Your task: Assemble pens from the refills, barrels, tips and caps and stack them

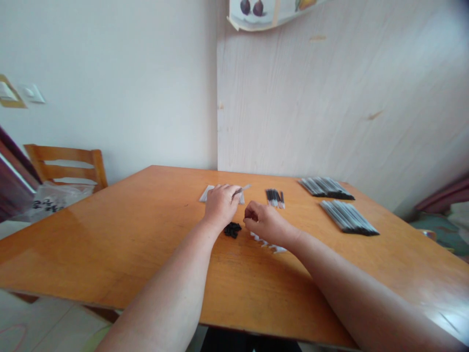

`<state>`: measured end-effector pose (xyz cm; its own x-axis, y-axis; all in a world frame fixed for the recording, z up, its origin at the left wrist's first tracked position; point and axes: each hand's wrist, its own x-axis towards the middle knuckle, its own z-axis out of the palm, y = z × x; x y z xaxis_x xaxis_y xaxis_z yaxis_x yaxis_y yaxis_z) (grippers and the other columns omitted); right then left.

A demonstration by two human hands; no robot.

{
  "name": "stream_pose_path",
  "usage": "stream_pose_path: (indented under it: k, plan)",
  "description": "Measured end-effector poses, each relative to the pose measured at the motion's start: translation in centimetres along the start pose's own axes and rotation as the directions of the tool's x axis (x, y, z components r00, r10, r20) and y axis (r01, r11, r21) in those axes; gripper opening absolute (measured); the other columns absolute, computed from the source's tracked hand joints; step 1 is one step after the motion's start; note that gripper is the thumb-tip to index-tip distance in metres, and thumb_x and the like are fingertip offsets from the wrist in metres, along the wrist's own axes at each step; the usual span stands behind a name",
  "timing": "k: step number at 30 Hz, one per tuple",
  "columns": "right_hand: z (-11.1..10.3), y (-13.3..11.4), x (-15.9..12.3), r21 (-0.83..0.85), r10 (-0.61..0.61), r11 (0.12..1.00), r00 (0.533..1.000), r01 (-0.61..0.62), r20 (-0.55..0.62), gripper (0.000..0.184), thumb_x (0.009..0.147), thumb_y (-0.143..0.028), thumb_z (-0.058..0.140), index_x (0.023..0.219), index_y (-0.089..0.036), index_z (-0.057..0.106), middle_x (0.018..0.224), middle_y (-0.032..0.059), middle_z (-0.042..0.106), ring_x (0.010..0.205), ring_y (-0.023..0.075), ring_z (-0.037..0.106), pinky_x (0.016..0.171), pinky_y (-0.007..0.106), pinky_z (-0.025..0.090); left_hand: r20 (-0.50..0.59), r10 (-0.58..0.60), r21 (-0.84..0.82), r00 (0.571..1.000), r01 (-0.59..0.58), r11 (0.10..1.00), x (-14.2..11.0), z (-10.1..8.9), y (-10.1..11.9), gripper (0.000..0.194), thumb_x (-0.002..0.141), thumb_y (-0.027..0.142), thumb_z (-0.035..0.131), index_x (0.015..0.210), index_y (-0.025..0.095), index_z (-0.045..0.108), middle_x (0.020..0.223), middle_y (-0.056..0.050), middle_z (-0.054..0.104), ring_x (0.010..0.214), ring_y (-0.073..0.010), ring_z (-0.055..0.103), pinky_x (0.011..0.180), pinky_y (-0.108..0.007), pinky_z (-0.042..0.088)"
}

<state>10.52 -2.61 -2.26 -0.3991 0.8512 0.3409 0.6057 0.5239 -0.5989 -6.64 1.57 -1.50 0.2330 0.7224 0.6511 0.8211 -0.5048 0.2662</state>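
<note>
My left hand (222,205) is closed around a thin, pale translucent tube (246,187), whose end sticks out to the right past the thumb. Beneath and behind that hand lies a row of whitish tubes (205,194), partly covered by it. My right hand (269,222) has its fingers curled together in a pinch; what they hold, if anything, is too small to make out. Between my wrists sits a small heap of black pieces (232,230), perhaps caps. Several small white pieces (267,242) lie in a line just under my right hand, partly hidden.
Farther back on the wooden table (146,234) is a row of short dark sticks with pale ends (274,198). To the right are two bundles of clear tubes with black ends, a far bundle (326,188) and a near bundle (348,217). A wooden chair (69,164) stands at left.
</note>
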Motion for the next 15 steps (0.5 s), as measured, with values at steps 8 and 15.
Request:
stream_pose_path:
  k: [8, 15]
  plan:
    - [-3.2, 1.9, 1.0, 0.500, 0.269, 0.856, 0.940, -0.135, -0.208, 0.013, 0.077, -0.031, 0.064, 0.081, -0.020, 0.058, 0.068, 0.0006, 0.061, 0.057, 0.0124, 0.058, 0.050, 0.025, 0.045, 0.008, 0.041, -0.017, 0.999, -0.041, 0.999, -0.2, 0.4, 0.2, 0.021, 0.088, 0.023, 0.054, 0.105, 0.024, 0.067, 0.101, -0.004, 0.072, 0.095, -0.0213, 0.061, 0.085, -0.036, 0.043]
    - [-3.9, 2.2, 1.2, 0.566, 0.288, 0.819, 0.919, -0.092, -0.267, 0.018, 0.074, -0.031, 0.068, 0.086, -0.019, 0.062, 0.070, 0.0013, 0.063, 0.061, 0.0128, 0.060, 0.057, 0.026, 0.049, 0.052, 0.085, -0.038, 0.995, -0.083, 0.996, -0.2, 0.4, 1.0, 0.022, 0.092, 0.029, 0.051, 0.103, 0.026, 0.069, 0.099, -0.005, 0.071, 0.094, -0.0207, 0.061, 0.086, -0.037, 0.043]
